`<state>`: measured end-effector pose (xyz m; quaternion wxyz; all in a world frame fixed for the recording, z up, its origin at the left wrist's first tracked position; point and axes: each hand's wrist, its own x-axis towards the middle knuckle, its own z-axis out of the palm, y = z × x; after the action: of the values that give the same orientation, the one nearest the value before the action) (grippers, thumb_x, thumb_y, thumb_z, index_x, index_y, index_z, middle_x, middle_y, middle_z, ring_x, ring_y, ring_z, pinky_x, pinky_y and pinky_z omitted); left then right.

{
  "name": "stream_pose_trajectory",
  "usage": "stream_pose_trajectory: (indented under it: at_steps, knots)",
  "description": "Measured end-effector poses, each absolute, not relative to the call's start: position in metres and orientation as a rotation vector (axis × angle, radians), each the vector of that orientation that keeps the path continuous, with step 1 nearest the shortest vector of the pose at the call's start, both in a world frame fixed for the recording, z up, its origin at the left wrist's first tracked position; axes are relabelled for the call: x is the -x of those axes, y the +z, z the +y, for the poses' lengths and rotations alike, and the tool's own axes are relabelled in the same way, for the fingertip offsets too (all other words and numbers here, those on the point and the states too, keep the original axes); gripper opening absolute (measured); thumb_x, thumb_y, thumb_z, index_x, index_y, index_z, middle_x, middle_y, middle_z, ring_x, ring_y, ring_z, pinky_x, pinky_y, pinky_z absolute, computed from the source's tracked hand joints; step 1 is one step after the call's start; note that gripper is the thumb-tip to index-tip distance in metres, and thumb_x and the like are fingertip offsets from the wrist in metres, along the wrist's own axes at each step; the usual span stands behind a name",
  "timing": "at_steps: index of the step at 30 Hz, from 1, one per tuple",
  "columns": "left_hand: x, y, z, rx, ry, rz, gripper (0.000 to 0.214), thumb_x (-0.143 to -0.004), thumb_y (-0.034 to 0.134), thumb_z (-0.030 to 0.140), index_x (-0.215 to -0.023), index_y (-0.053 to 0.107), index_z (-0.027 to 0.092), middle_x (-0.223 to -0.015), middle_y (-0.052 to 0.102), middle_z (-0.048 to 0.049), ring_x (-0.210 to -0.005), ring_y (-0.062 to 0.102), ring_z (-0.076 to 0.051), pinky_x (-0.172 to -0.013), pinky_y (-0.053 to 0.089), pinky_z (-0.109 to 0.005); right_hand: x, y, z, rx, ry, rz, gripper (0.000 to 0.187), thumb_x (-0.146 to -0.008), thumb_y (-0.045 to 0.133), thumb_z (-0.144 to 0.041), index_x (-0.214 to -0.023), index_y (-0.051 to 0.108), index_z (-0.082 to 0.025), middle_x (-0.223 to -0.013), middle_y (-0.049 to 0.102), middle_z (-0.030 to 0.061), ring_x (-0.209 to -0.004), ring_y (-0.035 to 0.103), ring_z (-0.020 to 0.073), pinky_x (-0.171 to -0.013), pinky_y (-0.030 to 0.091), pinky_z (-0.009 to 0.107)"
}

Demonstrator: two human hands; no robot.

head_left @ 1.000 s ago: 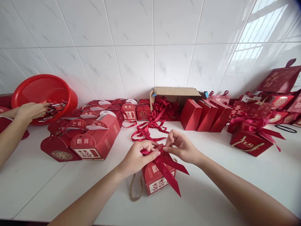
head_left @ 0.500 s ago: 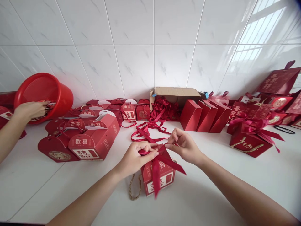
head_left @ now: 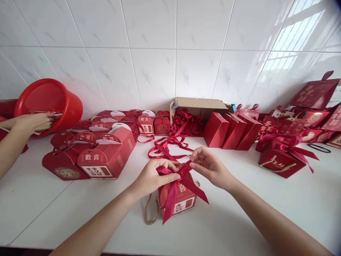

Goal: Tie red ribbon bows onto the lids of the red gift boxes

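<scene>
A small red gift box (head_left: 178,199) with pale printed characters stands on the white counter in front of me. Across its top lies a dark red satin ribbon (head_left: 172,197), knotted into a bow, its two tails hanging over the front. My left hand (head_left: 157,177) pinches a loop of the ribbon on the left side of the knot. On the right, my right hand (head_left: 210,167) holds the other loop between thumb and index finger. A twisted cord handle (head_left: 151,209) hangs from the box's left side onto the counter.
Red boxes (head_left: 103,160) crowd the left. Another person's hand (head_left: 36,122) reaches into a tilted red tub (head_left: 76,110). Behind my box, loose ribbon (head_left: 165,149) trails from a cardboard carton (head_left: 201,103). Red packets (head_left: 215,129) and a bowed box (head_left: 283,160) stand to the right.
The left ribbon tail has swung leftward, and the bow's loops look a little more drawn out. Both my hands keep their grip. The other person's hand has shifted slightly at the tub.
</scene>
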<state>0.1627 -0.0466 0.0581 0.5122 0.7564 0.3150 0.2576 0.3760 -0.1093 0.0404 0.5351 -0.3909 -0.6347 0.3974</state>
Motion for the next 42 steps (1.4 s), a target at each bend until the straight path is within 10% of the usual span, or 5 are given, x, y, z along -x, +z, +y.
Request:
stream_pose_trajectory:
  at_steps: [10, 18, 42]
  knots:
    - [-0.157, 0.059, -0.038, -1.658, 0.703, 0.628, 0.025, -0.082, 0.064, 0.04, -0.075, 0.067, 0.017, -0.103, 0.068, -0.006, -0.101, 0.06, -0.022, -0.087, 0.045, -0.032, -0.375, 0.057, -0.11, 1.089, 0.793, -1.621, 0.02, -0.09, 0.056, -0.037, -0.101, 0.058, -0.022, -0.092, 0.056, 0.0038, -0.083, 0.055, 0.0149, -0.072, 0.047, 0.03]
    - [-0.148, 0.06, -0.029, -1.393, 0.562, 0.499, 0.02, -0.081, 0.064, 0.036, -0.071, 0.068, 0.019, -0.124, 0.061, -0.003, -0.122, 0.046, -0.027, -0.1, 0.036, -0.036, -0.353, 0.084, -0.1, 1.224, 0.451, -2.133, 0.009, -0.078, 0.071, -0.033, -0.085, 0.075, -0.028, -0.13, 0.047, 0.0045, -0.125, 0.04, 0.0253, -0.102, 0.038, 0.045]
    - [-0.149, 0.059, -0.02, -1.803, 0.628, 0.72, 0.025, -0.077, 0.061, 0.035, -0.06, 0.055, 0.018, -0.113, 0.052, -0.0049, -0.12, 0.041, -0.027, -0.107, 0.027, -0.038, -0.339, 0.08, -0.093, 1.196, 0.201, -2.389, 0.007, -0.078, 0.068, -0.022, -0.071, 0.071, -0.021, -0.131, 0.05, 0.0022, -0.131, 0.032, 0.0275, -0.106, 0.033, 0.049]
